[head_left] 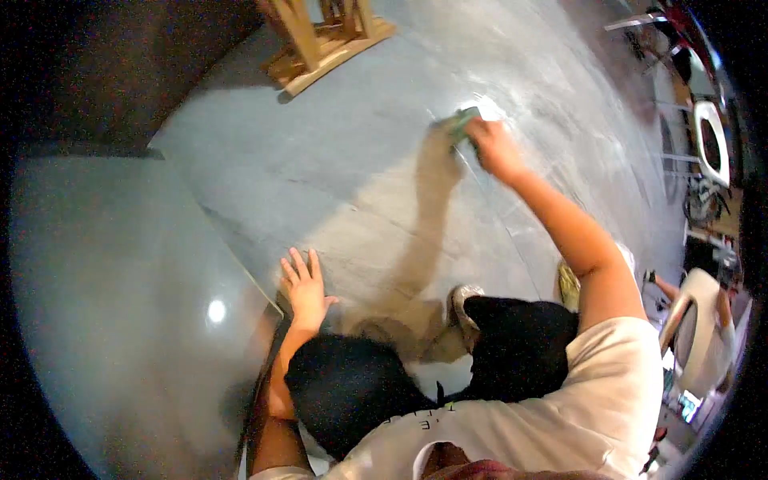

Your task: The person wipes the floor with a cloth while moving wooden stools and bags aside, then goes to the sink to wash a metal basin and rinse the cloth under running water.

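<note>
My right hand [498, 150] is stretched out ahead, its fingers closed around a folded green cloth [462, 126]. The cloth is pressed to the grey floor [352, 160], where a wet-looking sheen shows close by. Blur hides its exact edges. Nearer to my knees, my left hand [306, 292] lies palm down on the floor with the fingers spread, holding nothing. Beside that forearm runs the edge of a large smooth grey panel [136, 304].
A wooden stand [332, 48] rests on the floor at the top. White-framed chairs [712, 144] line the far right, with another person [724, 344] near the lower one. My shoe [464, 312] is between my hands. Shadows cross the floor.
</note>
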Demonstrator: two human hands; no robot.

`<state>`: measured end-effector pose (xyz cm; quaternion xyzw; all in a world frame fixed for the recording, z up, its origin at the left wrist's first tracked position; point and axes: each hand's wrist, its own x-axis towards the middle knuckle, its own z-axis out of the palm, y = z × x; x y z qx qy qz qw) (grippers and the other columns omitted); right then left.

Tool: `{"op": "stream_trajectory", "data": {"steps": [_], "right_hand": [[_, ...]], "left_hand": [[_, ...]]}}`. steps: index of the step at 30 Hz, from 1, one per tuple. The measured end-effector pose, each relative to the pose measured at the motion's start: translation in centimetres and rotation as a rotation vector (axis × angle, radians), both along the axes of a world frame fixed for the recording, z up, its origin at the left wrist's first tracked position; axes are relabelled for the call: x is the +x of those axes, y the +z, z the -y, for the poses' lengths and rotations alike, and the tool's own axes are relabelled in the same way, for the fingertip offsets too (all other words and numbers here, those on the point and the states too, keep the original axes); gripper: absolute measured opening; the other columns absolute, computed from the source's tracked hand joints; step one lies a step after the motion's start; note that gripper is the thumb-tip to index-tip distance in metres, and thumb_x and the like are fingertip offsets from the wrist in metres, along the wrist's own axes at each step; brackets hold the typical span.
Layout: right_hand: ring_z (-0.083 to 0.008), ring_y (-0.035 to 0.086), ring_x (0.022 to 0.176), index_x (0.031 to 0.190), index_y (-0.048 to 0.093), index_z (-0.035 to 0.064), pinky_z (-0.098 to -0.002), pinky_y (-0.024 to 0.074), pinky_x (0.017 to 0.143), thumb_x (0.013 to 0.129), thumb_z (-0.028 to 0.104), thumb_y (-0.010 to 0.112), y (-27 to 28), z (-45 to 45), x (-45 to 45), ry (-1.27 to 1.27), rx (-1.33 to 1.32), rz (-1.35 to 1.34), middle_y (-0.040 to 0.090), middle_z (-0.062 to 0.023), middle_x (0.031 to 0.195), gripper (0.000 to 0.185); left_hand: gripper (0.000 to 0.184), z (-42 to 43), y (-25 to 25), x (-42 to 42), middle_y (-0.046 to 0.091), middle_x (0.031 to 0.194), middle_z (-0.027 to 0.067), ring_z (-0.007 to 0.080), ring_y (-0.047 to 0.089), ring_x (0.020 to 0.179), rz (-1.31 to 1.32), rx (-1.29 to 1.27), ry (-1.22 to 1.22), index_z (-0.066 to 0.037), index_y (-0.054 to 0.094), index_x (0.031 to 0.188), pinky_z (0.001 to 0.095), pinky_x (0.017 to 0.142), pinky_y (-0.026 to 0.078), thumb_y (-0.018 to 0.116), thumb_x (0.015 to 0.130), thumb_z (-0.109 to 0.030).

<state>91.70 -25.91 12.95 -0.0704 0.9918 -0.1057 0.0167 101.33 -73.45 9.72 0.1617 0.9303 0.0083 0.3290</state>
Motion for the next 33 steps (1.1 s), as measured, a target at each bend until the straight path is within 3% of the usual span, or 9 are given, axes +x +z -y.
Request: {"op": "stream_trajectory", "data": {"steps": [1,3,5,16,20,24,25,29,33], "right_hand": [[-0.0325,0.051,0.118,0.115,0.062,0.0095,-0.0422,0.0451,0.095,0.086,0.007,0.053,2.2,0.5,4.7,0.205,0.038,0.078,0.056,-0.015,0.128,0.03],[-0.0301,0.052,0.113,0.12,0.06,0.0096,-0.0397,0.0454,0.093,0.081,0.012,0.056,4.0,2.1,9.7,0.669,0.067,0.065,0.052,-0.0104,0.131,0.04],[-0.0269,0.052,0.112,0.12,0.06,0.0073,-0.0376,0.0463,0.09,0.078,0.016,0.056,6.2,3.8,12.8,0.817,0.013,0.08,0.051,-0.0091,0.13,0.043],[-0.029,0.039,0.132,0.134,0.05,0.0099,-0.0409,0.0384,0.105,0.082,0.018,0.06,-7.6,-0.5,10.7,0.847,-0.156,0.066,0.036,-0.0056,0.151,0.053],[-0.028,0.03,0.142,0.137,0.049,0.0128,-0.043,0.0332,0.112,0.081,0.024,0.064,-10.1,-3.7,6.2,0.956,-0.261,0.009,0.029,-0.0012,0.156,0.058],[-0.034,0.043,0.133,0.126,0.058,0.0087,-0.0446,0.0347,0.111,0.071,0.002,0.058,-8.2,-15.0,0.1,0.306,-0.312,0.009,0.053,-0.0117,0.138,0.055],[-0.032,0.047,0.129,0.119,0.062,0.0078,-0.0449,0.0356,0.11,0.07,-0.005,0.053,-8.6,-19.1,0.4,0.094,-0.254,-0.18,0.055,-0.0131,0.135,0.052],[-0.0336,0.048,0.126,0.13,0.054,0.0093,-0.0433,0.0372,0.108,0.082,0.004,0.05,-12.9,-36.0,1.6,-0.507,0.089,-0.311,0.055,-0.0128,0.135,0.049],[-0.038,0.048,0.123,0.136,0.047,0.0074,-0.0459,0.0401,0.103,0.085,0.008,0.05,-13.7,-34.9,3.5,-0.83,0.239,-0.349,0.052,-0.0145,0.136,0.051]], "left_hand": [[0.123,-1.2,-0.3,2.0,0.007,0.154,0.0331,0.0569,0.02,0.137,-0.02,-0.021,-0.037,-0.008,0.017,0.153,0.0587,0.105,0.036,0.089,0.057,-0.038],[0.125,-0.8,-1.7,2.5,0.007,0.154,0.0332,0.0572,0.02,0.137,-0.017,-0.01,-0.068,-0.008,0.017,0.153,0.0569,0.105,0.036,0.089,0.057,-0.04],[0.126,-0.4,-3.4,2.9,0.007,0.154,0.0338,0.0585,0.019,0.136,-0.058,-0.009,-0.088,-0.008,0.015,0.153,0.0545,0.107,0.035,0.088,0.057,-0.044],[0.109,3.3,-1.6,1.8,0.007,0.157,0.0271,0.0519,0.021,0.139,-0.015,0.266,-0.221,-0.01,0.024,0.152,0.0525,0.109,0.033,0.083,0.065,-0.038],[0.089,4.4,-0.7,2.7,0.018,0.155,0.0254,0.0466,0.03,0.138,0.106,0.335,-0.053,-0.013,0.029,0.15,0.0512,0.108,0.035,0.078,0.077,-0.028],[0.074,3.1,2.8,2.3,0.032,0.15,0.023,0.0427,0.042,0.131,0.262,0.173,0.071,-0.012,0.038,0.146,0.0498,0.104,0.041,0.074,0.083,-0.025],[0.067,3.7,2.6,2.5,0.047,0.141,0.0201,0.0389,0.055,0.119,0.198,0.109,0.035,-0.013,0.046,0.14,0.0465,0.095,0.048,0.075,0.081,-0.024],[0.049,-2.1,9.1,-4.1,0.068,0.106,0.0165,0.0357,0.065,0.094,0.333,-0.09,-0.037,-0.011,0.061,0.123,0.0446,0.08,0.053,0.076,0.077,-0.022],[0.067,-4.5,5.8,-12.6,0.067,0.105,0.0224,0.0356,0.067,0.09,0.247,-0.076,-0.135,-0.002,0.054,0.131,0.0444,0.079,0.053,0.079,0.074,-0.027]]}}
